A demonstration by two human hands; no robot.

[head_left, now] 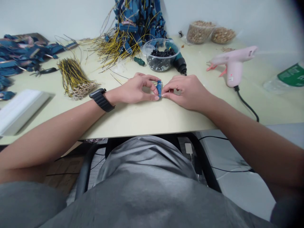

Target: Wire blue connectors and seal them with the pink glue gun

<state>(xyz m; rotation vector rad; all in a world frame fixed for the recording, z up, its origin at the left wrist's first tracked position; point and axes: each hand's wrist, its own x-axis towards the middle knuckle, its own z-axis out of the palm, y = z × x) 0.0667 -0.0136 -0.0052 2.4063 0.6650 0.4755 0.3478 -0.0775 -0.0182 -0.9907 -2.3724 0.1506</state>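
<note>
Near the table's front edge, my left hand (140, 88) pinches a small blue piece (159, 88) between thumb and fingers. Thin black and yellow wires (118, 77) stretch out to the left behind this hand. My right hand (185, 90) is closed, its thumb and index fingertips meeting at the right side of the blue piece. Whatever sits between those right fingertips is too small to make out.
A bundle of yellow and black wires (74, 77) lies left. Behind are a tub of black parts (160, 58), a drill (179, 61) and a blue heap (140, 25). A pink glue gun (234, 63), a bottle (289, 76) and a white box (21, 109) flank my arms.
</note>
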